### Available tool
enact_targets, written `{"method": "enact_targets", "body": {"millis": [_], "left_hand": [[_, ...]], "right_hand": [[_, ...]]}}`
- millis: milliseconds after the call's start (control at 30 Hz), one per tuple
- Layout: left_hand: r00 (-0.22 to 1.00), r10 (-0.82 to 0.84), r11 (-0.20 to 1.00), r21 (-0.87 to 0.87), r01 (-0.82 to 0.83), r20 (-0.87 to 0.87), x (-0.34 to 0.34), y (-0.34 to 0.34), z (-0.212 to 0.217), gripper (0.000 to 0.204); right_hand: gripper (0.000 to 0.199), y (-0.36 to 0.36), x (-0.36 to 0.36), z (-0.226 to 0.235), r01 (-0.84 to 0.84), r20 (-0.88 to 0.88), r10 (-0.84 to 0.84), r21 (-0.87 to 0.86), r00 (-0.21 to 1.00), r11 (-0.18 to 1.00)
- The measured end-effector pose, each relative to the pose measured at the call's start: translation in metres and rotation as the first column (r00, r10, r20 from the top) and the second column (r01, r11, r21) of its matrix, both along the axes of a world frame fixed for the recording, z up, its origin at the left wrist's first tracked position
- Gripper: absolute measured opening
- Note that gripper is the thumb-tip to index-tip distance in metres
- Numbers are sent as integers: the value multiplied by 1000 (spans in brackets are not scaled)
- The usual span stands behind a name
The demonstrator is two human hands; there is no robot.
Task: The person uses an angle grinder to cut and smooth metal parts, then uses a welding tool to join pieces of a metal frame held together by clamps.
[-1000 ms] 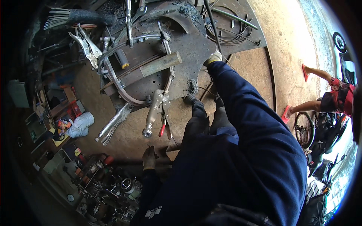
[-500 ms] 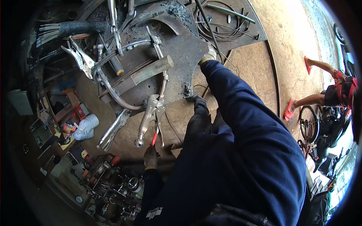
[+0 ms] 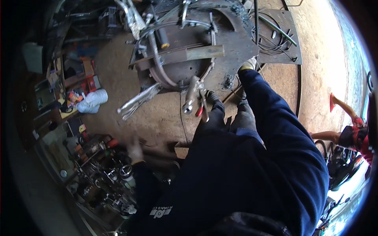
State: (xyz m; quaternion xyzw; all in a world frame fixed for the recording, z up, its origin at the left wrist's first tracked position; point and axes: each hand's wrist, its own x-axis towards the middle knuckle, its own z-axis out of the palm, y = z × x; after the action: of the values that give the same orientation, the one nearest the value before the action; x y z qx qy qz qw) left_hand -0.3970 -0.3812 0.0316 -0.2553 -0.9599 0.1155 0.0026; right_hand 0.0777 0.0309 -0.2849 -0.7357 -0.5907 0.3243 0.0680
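Note:
My left hand (image 3: 135, 151), in a pale glove, is low at the left, smeared by motion and apart from the tools. To its right, locking pliers (image 3: 192, 94) with a red lever hang from a curved metal ring (image 3: 159, 72). A second pair of locking pliers (image 3: 139, 100) sticks out from the ring's near left side. The ring rests on a dark steel worktable (image 3: 236, 51), with a flat metal bar (image 3: 204, 52) across it. At the table's right edge is my gloved right hand (image 3: 248, 65); its fingers are partly hidden, so its grip is unclear.
More locking pliers (image 3: 132, 19) and a hammer-like tool (image 3: 161, 37) lie at the ring's far side. Coiled cable (image 3: 271, 41) rests on a plate at the far right. Machine parts (image 3: 104, 173) crowd the lower left. A person in red sandals (image 3: 332, 102) is at the right.
My left hand has moved left, away from the red-levered locking pliers. The view has shifted, so the worktable appears farther right and higher. My right hand stays at the table edge.

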Motion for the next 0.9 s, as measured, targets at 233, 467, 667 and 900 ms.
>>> {"method": "enact_targets", "body": {"millis": [233, 467, 667, 900], "left_hand": [[745, -462, 429, 856, -287, 481, -16, 192, 169, 51], [12, -875, 449, 821, -353, 483, 29, 353, 182, 52], [-639, -632, 752, 547, -369, 438, 80, 426, 132, 33], [-828, -339, 922, 331, -200, 446, 123, 436, 121, 28]], "right_hand": [[76, -103, 33, 114, 200, -193, -178, 102, 965, 974], [30, -197, 1, 244, 195, -545, -91, 135, 833, 972], [26, -211, -103, 355, 129, -506, 57, 325, 861, 937], [29, -174, -165, 404, 179, -257, -12, 640, 966, 747]]}}
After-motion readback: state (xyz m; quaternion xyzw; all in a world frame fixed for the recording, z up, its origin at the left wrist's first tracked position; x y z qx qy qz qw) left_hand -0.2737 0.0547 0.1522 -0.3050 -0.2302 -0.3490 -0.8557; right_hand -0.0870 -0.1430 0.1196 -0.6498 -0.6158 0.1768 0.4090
